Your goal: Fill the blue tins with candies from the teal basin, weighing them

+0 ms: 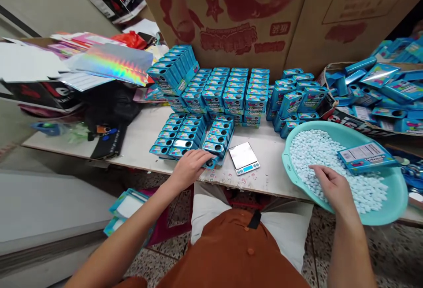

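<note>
My left hand [189,167] is closed on a small blue candy box [210,163] at the front end of a row of similar boxes [216,139]. My right hand [333,187] reaches into a turquoise basin [288,170] of pale, pebble-like candies [307,147]. Its fingers are curled in, and what they hold, if anything, is hidden. A blue carton [368,156] marked "Caramelo" lies on the candies beyond that hand. Between my hands a small digital scale [243,157] rests on the table, its pan bare.
Stacked blue boxes [211,96] stand against a large cardboard carton [231,19]. At the right, an open carton holds many flattened or loose blue boxes [393,85]. Papers and a holographic sheet [115,61] pile up at the left. The table edge [264,187] runs before my lap.
</note>
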`<state>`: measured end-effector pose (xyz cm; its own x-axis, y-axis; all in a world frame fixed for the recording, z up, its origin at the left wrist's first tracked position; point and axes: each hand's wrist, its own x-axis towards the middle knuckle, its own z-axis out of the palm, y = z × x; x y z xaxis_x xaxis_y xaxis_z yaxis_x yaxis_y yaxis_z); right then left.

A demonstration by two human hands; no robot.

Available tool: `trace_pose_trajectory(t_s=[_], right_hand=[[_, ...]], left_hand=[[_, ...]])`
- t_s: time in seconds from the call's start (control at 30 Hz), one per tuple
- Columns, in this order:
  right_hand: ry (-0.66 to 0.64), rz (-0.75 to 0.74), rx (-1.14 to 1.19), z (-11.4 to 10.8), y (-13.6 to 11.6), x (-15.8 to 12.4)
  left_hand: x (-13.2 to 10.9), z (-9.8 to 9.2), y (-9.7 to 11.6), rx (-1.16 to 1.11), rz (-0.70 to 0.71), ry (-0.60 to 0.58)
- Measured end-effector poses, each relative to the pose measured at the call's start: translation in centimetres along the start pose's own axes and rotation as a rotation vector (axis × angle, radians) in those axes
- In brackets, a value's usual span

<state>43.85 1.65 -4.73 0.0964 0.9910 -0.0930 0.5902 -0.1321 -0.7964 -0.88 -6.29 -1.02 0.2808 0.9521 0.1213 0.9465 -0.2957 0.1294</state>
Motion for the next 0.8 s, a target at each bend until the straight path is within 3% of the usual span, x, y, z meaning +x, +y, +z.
trace_pose_trajectory(t_s=[0.2, 0.4, 0.6, 0.8], right_hand=[[-0.023, 0.016, 0.025, -0.1, 0.5, 0.0], [-0.011, 0.047, 0.029, -0.2, 0.8, 0.0], [-0.011, 0.039, 0.07, -0.1, 0.6, -0.2], [-0.032, 0.021, 0.133, -0.1, 1.0, -0.2]], left_hand=[[0.0, 1.5, -1.3, -0.03, 0.024, 0.01], [0.7, 1.6, -0.3, 0.076, 0.116, -0.085], [3.4, 2.0, 0.8, 0.123, 0.172, 0.0], [5.3, 3.4, 0.0, 0.081, 0.204, 0.017]])
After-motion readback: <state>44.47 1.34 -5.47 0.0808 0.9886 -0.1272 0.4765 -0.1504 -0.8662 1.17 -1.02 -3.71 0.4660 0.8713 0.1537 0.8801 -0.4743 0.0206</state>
